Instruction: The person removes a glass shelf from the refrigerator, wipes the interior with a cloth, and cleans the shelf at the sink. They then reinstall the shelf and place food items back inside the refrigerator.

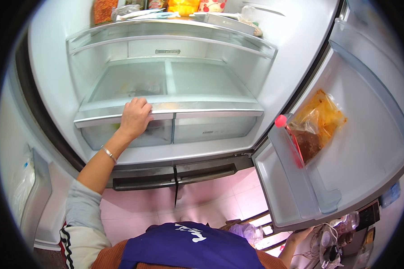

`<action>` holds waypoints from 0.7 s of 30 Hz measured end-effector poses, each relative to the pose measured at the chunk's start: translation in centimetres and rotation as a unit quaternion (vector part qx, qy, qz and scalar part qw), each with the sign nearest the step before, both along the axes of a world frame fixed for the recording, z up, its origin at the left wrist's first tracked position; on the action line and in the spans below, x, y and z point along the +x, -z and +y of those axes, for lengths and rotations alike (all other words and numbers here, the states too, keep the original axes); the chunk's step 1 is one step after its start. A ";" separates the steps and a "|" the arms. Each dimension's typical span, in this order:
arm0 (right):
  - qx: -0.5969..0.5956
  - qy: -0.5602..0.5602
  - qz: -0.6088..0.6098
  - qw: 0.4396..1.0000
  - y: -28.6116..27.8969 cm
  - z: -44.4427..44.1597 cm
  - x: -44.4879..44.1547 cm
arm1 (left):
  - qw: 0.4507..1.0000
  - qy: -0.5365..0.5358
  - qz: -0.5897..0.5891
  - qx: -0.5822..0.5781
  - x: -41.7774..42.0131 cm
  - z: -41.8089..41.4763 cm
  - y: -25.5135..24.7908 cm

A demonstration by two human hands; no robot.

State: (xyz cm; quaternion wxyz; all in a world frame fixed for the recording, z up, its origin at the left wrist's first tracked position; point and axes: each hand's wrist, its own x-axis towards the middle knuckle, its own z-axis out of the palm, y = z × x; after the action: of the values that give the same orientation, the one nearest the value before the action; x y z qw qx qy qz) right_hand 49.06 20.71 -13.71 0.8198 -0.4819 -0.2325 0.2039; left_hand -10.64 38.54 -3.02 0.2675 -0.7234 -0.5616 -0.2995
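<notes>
My left hand [135, 117] rests with curled fingers on the front edge of the glass shelf [202, 105] above the two clear crisper drawers; whether it grips the edge or a drawer I cannot tell. Behind it, the left drawer [158, 132] shows blurred contents; the right drawer [219, 129] is pushed in beside it. At the lower right, my right hand [299, 235] touches the bottom edge of the opened right refrigerator door [357, 134], its fingers partly hidden beneath. That door's shelf holds a plastic bag of orange and brown food [318, 124] and a red-capped item [291, 138].
An upper glass shelf [175, 38] carries several packages. The left door [42, 188] stands open with a plastic bag [24, 188] in its bin. Dark lower door handles [205, 173] jut below. A slatted rack with a purple bag [247, 232] and cluttered goods stand at the lower right.
</notes>
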 end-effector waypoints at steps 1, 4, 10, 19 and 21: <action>0.005 -0.014 0.030 0.999 0.3 0.6 0.8 | 1.000 0.006 0.016 -0.015 -0.1 0.0 0.0; -0.142 0.153 0.032 0.977 2.7 2.7 -0.9 | 0.996 0.005 0.079 -0.040 0.0 -0.1 0.7; -0.265 -0.220 0.206 0.916 11.5 10.5 -11.6 | 0.998 0.026 0.035 -0.043 2.5 1.2 -1.3; 0.030 -0.036 -0.463 0.885 -6.1 34.1 -21.0 | 0.986 -0.162 0.012 0.043 0.1 -2.2 0.2; -0.039 -0.090 -0.445 0.890 -7.3 35.8 -20.9 | 0.963 -0.243 -0.022 0.110 -1.8 -4.2 1.6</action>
State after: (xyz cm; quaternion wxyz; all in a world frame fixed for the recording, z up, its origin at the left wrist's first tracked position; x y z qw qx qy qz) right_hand 28.11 56.52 -6.40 0.5893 -0.5305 -0.6072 0.0502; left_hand -12.48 34.39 -4.59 0.3976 -0.5243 -0.6900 -0.3016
